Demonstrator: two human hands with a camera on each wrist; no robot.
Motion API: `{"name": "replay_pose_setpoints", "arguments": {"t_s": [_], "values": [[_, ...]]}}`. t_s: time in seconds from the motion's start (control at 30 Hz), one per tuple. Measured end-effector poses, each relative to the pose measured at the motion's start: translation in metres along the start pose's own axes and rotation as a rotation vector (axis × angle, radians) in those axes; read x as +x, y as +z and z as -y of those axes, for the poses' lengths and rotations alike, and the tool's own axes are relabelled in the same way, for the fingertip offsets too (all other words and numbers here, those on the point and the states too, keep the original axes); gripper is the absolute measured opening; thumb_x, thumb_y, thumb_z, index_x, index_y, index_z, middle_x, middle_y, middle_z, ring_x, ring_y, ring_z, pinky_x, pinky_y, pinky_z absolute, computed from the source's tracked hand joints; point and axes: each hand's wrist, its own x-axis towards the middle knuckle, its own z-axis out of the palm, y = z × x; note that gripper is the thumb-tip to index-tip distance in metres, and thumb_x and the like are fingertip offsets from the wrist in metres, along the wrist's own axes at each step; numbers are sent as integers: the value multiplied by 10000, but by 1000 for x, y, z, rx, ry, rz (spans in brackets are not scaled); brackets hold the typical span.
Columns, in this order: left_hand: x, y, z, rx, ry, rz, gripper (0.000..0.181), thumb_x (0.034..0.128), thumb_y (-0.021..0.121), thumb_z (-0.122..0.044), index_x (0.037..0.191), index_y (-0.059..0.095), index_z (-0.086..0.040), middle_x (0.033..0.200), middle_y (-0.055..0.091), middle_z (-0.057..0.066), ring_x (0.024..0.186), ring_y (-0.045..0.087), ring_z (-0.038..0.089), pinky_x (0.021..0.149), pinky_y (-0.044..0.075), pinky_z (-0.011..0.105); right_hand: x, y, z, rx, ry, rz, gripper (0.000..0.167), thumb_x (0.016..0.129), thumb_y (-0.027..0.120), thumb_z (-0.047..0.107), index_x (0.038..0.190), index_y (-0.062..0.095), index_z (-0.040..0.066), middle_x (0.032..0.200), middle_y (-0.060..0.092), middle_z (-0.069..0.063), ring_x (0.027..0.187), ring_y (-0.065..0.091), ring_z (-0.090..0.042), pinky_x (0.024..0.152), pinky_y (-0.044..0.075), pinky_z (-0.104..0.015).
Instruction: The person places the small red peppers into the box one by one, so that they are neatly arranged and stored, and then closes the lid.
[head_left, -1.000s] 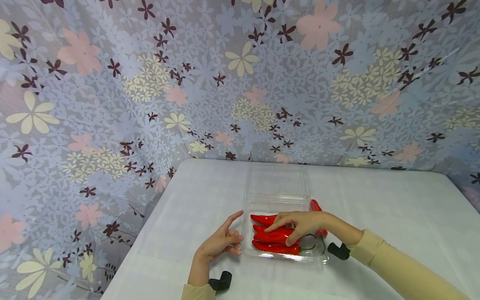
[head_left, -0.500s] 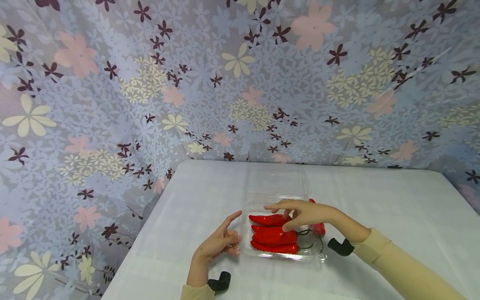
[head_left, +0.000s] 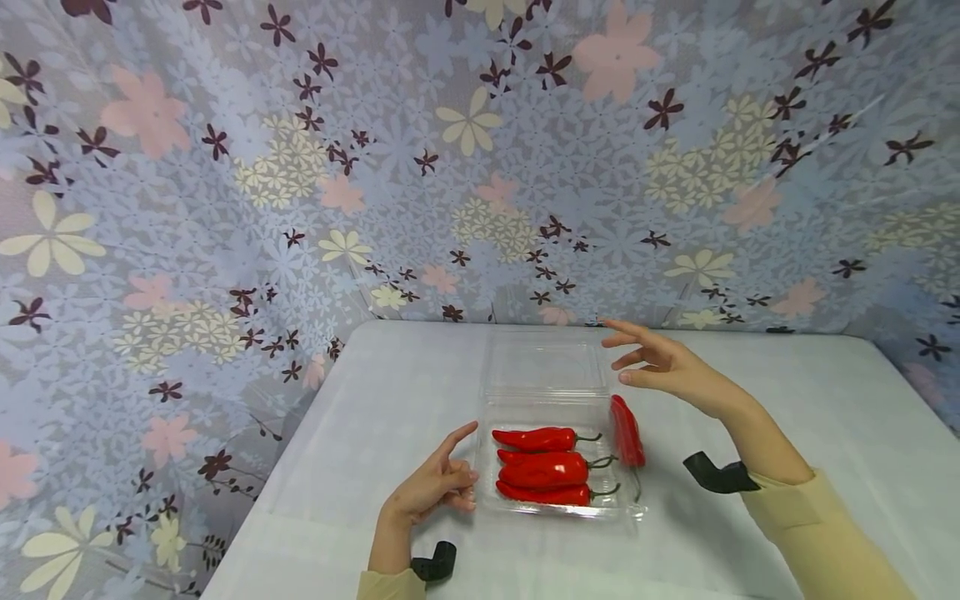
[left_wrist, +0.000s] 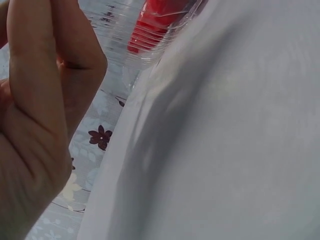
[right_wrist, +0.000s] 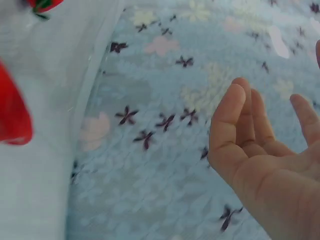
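Note:
Several red peppers (head_left: 550, 470) with green stems lie side by side in a clear plastic box (head_left: 555, 510), whose hinged lid (head_left: 546, 367) is folded back. Another red pepper (head_left: 627, 431) stands crosswise at the box's right edge; I cannot tell which side of the wall it is on. My left hand (head_left: 429, 487) is at the box's left side, index finger extended to its wall and the other fingers bent. My right hand (head_left: 671, 367) is raised beyond the box's back right, fingers loosely spread, holding nothing. In the right wrist view the right hand (right_wrist: 267, 160) has bare fingers.
The box stands on a white-covered table (head_left: 360, 392). Behind and to the left hangs a flowered cloth (head_left: 420, 167). A black camera mount (head_left: 720, 473) is on the right wrist and another mount (head_left: 435, 562) on the left.
My right hand has lifted off the peppers and moved up and right, away from the box. The left hand stays at the box's left side. The peppers are uncovered now.

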Motion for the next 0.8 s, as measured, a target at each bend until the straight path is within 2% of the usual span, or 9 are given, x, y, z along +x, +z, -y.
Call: {"name": "replay_pose_setpoints", "arguments": {"t_s": [0.13, 0.23, 0.4, 0.47, 0.53, 0.63, 0.7, 0.8], "values": [[-4, 0, -1, 12, 2, -8, 790, 901, 566, 44, 1521, 118, -153, 690, 482, 37, 599, 560, 131, 621, 578, 318, -19, -3, -19, 61, 38, -62, 679, 942, 580, 94, 1510, 240, 243, 1402, 358, -181, 1101, 548, -188, 864, 517, -337], [-8, 0, -1, 21, 0, -16, 787, 904, 565, 41, 1521, 115, -149, 696, 478, 38, 604, 557, 133, 628, 578, 328, -32, 0, -37, 129, 82, -86, 681, 943, 576, 84, 1512, 232, 233, 1407, 321, -202, 1113, 540, -227, 855, 528, -346], [-13, 0, -2, 26, 3, -26, 795, 908, 573, 24, 1523, 101, -154, 702, 473, 43, 610, 551, 138, 628, 578, 324, -46, 10, -64, 159, 231, -128, 701, 929, 616, 165, 1513, 230, 208, 1381, 291, -272, 1142, 487, -419, 834, 538, -404], [-15, -1, -2, 25, 3, -31, 796, 908, 575, 20, 1523, 102, -157, 701, 473, 46, 607, 553, 140, 624, 577, 320, -48, 15, -73, 160, 293, -140, 723, 918, 633, 196, 1513, 223, 183, 1369, 275, -301, 1124, 481, -453, 822, 540, -432], [-16, -2, -1, 25, 3, -36, 796, 908, 575, 21, 1523, 102, -157, 701, 474, 48, 602, 554, 138, 619, 577, 319, -49, 20, -82, 150, 348, -147, 741, 910, 646, 223, 1512, 218, 154, 1356, 274, -316, 1074, 526, -422, 805, 545, -445], [-17, -2, 1, 22, 0, -38, 798, 907, 571, 26, 1524, 99, -158, 700, 477, 46, 599, 552, 134, 617, 576, 318, -47, 31, -89, 58, 447, -167, 771, 892, 660, 309, 1503, 230, 117, 1312, 333, -311, 968, 582, -333, 773, 560, -411], [-18, -2, 1, 20, -2, -40, 800, 907, 569, 28, 1524, 97, -162, 700, 477, 45, 598, 548, 132, 617, 576, 316, -44, 39, -93, -51, 481, -173, 793, 874, 667, 363, 1489, 253, 81, 1249, 404, -306, 844, 607, -273, 707, 568, -370], [-18, -1, 1, 14, -8, -40, 807, 905, 572, 27, 1525, 94, -169, 702, 481, 43, 598, 548, 131, 619, 576, 312, -41, 49, -97, -227, 475, -181, 812, 844, 688, 392, 1455, 304, 21, 1133, 490, -295, 743, 562, -243, 587, 533, -325]]}}
